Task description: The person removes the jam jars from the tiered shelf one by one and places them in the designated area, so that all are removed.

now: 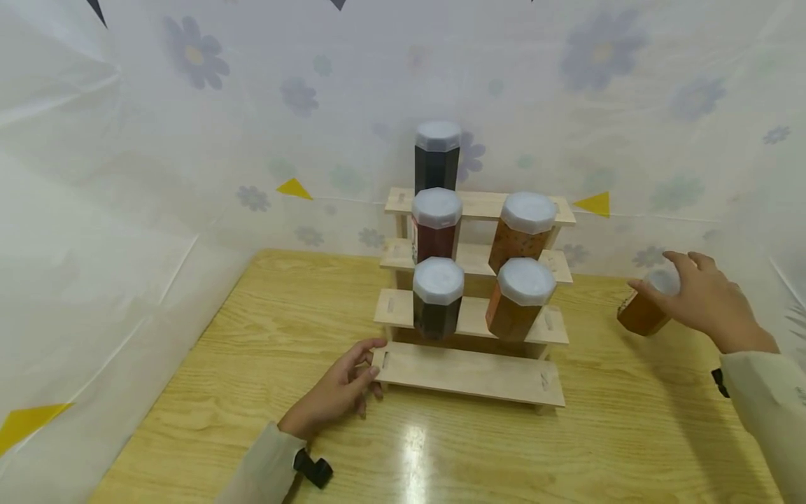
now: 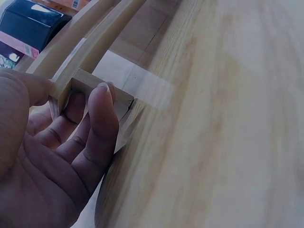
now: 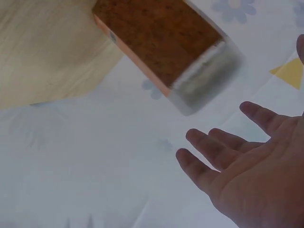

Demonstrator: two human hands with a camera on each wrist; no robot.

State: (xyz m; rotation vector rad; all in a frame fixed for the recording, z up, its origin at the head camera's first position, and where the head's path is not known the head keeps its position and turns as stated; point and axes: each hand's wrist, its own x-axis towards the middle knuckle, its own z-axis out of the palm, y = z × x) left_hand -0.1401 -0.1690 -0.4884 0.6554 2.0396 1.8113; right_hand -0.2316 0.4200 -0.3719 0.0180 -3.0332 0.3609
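A tiered wooden display rack stands on the table. My left hand grips the left end of its lowest step; in the left wrist view the fingers curl under the wooden edge. Away to the right, an amber-brown jar with a white lid stands on the table. My right hand hovers beside its lid with fingers spread. In the right wrist view a gap shows between the fingertips and the jar.
On the rack's left side are a black jar, a dark red jar and another dark jar. On its right are a speckled orange jar and a brown jar. A flowered sheet hangs behind the wooden table.
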